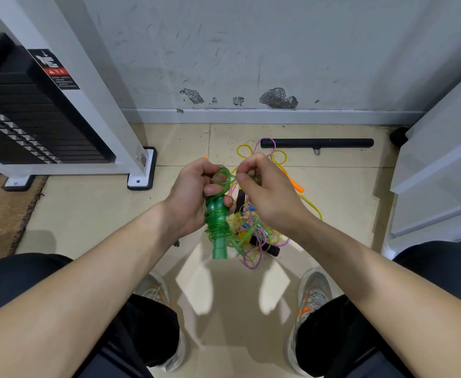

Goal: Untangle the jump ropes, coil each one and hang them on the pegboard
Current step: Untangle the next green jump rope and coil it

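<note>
Your left grip (191, 195) is clasping the coiled translucent green plastic jump rope (217, 222); your right grip (267, 195) is pinching its loop.

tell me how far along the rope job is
Done: the green rope is mostly wound round its handles. In hand: the left hand grips it, the right hand pinches its top loop. Left: the yellow and pink tangle on the floor, and hanging them all.

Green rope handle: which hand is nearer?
Left. The left hand grips the green rope handle; the right hand sits just to its right, fingers pinching the green cord above it.
</note>
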Available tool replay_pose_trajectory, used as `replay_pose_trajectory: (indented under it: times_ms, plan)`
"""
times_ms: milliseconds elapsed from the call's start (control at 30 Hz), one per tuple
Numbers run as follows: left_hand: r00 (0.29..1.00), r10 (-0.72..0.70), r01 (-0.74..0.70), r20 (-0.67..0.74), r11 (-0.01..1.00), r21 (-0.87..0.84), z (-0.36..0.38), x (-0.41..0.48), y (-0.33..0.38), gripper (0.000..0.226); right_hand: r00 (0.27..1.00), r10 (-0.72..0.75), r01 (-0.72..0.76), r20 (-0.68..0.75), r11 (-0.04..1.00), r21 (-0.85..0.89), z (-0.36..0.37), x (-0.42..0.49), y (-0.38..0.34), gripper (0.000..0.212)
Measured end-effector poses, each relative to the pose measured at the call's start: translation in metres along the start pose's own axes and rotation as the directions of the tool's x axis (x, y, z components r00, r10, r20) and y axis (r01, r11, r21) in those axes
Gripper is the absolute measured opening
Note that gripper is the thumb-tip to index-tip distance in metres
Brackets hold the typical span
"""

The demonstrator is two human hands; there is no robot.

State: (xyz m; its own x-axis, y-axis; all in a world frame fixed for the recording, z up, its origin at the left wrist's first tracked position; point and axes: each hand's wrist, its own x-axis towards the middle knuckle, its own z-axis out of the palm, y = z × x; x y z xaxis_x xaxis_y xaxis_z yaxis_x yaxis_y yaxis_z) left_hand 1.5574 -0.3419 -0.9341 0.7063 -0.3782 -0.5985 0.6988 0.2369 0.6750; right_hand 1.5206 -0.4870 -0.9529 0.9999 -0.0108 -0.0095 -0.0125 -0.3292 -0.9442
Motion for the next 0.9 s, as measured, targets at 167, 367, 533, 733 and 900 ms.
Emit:
replay_pose_trajectory:
  times_ms: [167, 367, 533, 733, 900]
  plan:
    - [1.0, 0.005, -0.005, -0.016, 1.0, 0.006, 0.002, -0.001, 0.002, 0.033, 0.964, 0.176, -0.244, 0.198, 0.882, 0.403, -0.007, 0.003, 0.002, 0.017]
    - [1.0, -0.023, 0.023, 0.002, 0.998, 0.052, 0.001, 0.0, -0.001, 0.031, 0.93, 0.189, -0.337, 0.315, 0.783, 0.523, -0.015, 0.007, 0.003, 0.013]
    - [1.0, -0.004, 0.005, -0.014, 0.993, 0.118, 0.001, 0.003, -0.011, 0.022, 0.936, 0.211, -0.323, 0.28, 0.83, 0.454, -0.016, 0.01, 0.003, 0.014]
    - [0.998, 0.043, -0.035, -0.049, 0.987, 0.156, 0.0, 0.006, -0.01, 0.022, 0.97, 0.221, -0.244, 0.103, 0.891, 0.382, -0.013, 0.011, 0.005, 0.012]
    - [0.994, 0.093, -0.084, -0.051, 0.983, 0.16, 0.001, 0.009, -0.014, 0.02, 0.966, 0.226, -0.256, 0.129, 0.907, 0.334, -0.012, 0.007, 0.003, 0.01]
